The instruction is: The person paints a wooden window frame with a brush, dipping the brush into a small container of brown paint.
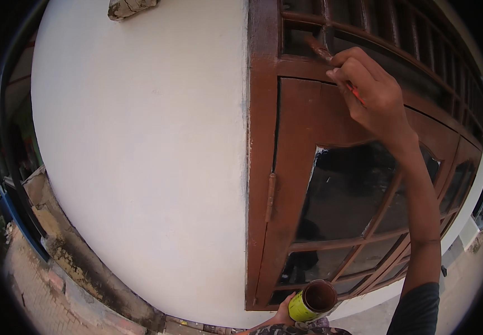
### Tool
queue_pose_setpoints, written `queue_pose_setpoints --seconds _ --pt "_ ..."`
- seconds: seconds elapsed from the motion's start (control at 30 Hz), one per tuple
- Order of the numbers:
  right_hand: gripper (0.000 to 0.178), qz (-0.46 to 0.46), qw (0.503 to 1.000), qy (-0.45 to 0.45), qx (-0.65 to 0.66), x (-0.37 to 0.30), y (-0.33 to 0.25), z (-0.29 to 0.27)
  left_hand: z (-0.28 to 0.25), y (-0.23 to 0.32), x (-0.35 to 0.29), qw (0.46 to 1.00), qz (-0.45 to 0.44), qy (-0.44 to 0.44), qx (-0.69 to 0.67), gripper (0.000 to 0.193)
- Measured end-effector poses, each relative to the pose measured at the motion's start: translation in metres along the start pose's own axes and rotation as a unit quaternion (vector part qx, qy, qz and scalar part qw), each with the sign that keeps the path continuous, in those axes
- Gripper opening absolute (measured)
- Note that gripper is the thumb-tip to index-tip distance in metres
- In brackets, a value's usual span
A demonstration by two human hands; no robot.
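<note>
My right hand (367, 84) is raised to the upper part of a brown wooden window frame (263, 111), its fingers closed round a paintbrush (320, 50). Brown paint coats the bristles, and a bit of red-orange handle shows below my fingers. The brush tip is at the small barred opening above the hinged sash; whether it touches the wood I cannot tell. Low down, my left hand (284, 314) grips a yellow-green paint can (304, 307) from its left side. The can is tilted toward me, and brown paint lines its inside.
A white wall (141, 139) borders the frame on the left. Dark glass panes (353, 190) fill the sash, with a hinge (271, 196) at its left edge. Wooden bars (409, 33) run along the top right. A low rough ledge (79, 262) and brick paving (46, 301) lie at lower left.
</note>
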State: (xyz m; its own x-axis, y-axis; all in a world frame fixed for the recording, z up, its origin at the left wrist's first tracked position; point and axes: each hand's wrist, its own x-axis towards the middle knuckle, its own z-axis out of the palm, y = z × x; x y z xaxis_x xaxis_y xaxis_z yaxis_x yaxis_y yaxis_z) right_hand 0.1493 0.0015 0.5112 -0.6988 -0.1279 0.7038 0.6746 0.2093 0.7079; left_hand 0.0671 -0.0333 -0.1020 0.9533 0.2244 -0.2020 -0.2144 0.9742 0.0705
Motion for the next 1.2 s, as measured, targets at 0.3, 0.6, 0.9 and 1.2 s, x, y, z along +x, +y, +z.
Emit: queue_pose_setpoints --seconds 0.3,0.6,0.9,1.2 --pt "0.018 -0.022 0.999 0.009 -0.034 0.004 -0.005 -0.011 -0.020 -0.003 0.013 0.999 -0.027 -0.018 -0.019 0.053" --pt "0.018 -0.035 0.995 -0.054 -0.081 0.020 0.007 -0.001 -0.020 -0.002 0.013 0.998 -0.057 0.012 0.001 0.056" --pt "0.020 -0.033 0.996 -0.065 -0.060 0.023 -0.002 0.005 -0.018 0.000 0.014 0.996 -0.086 0.026 0.002 0.058" --pt "0.006 0.084 0.996 0.018 0.016 0.047 -0.002 -0.035 -0.033 0.000 0.032 0.994 -0.105 0.040 0.012 0.060"
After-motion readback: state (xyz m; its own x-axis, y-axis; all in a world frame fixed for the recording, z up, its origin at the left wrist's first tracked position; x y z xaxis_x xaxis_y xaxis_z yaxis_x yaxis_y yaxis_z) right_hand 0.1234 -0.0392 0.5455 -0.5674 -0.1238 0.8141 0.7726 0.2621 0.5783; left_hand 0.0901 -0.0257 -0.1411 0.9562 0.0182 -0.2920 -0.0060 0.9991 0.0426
